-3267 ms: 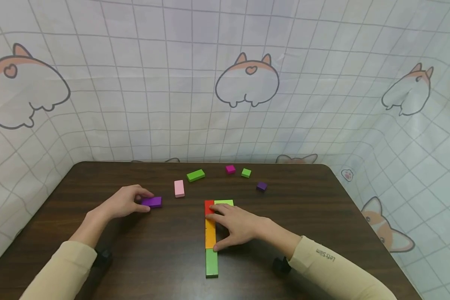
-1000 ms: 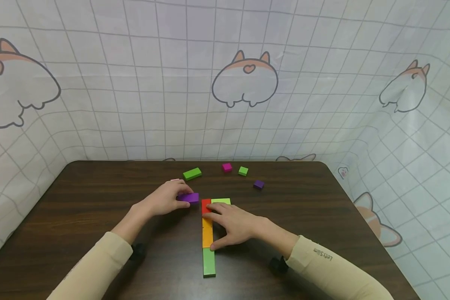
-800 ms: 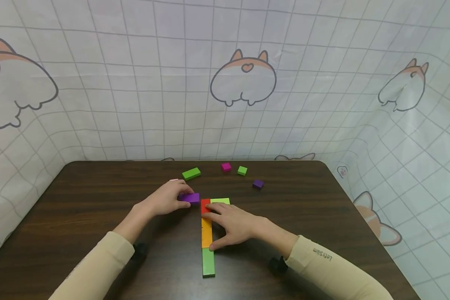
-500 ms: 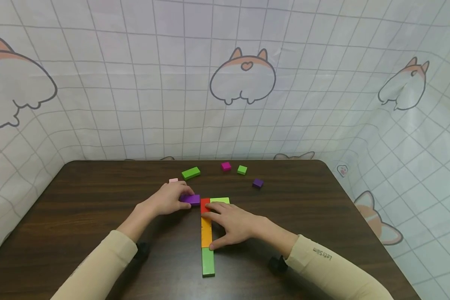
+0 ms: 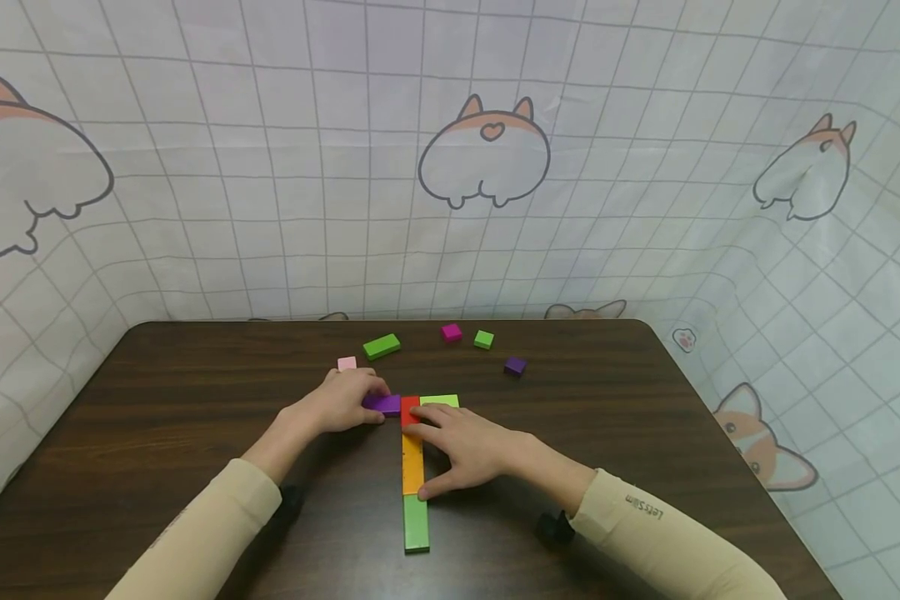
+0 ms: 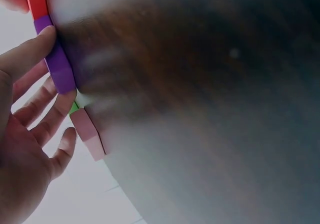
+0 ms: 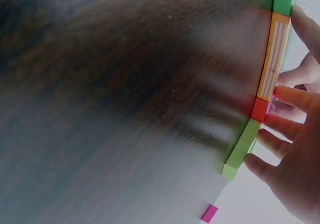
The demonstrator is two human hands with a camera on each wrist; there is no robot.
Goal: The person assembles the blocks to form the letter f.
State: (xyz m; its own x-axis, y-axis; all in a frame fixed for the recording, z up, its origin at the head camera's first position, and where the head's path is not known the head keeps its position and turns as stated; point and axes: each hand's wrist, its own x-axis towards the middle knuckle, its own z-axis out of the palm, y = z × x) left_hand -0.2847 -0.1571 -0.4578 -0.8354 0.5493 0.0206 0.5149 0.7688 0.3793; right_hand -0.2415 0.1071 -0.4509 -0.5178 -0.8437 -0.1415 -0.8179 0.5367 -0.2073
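We see the arrangement on the dark wood-grain table well under way, as we judge it. A long green rectangular block, a long orange rectangular block and a short red rectangular block already lie end to end in a straight line running away from us. A yellow-green rectangular block extends rightward from the red one, partly covered by the right hand.

On the opposite side, the left hand pinches a purple rectangular block between thumb and fingers; its end appears to meet the red block, so we take this piece as nearly placed but not yet released. The right hand is spread over the line, fingertips at the red block and thumb near the orange-green joint, seemingly steadying it.

Five pieces lie apart, and we count them as unplaced: a pale pink rectangular block just beyond the left hand, a bright green rectangular block, a small magenta block, a small light-green block and a small dark-purple block. We cannot tell what any block is made of.
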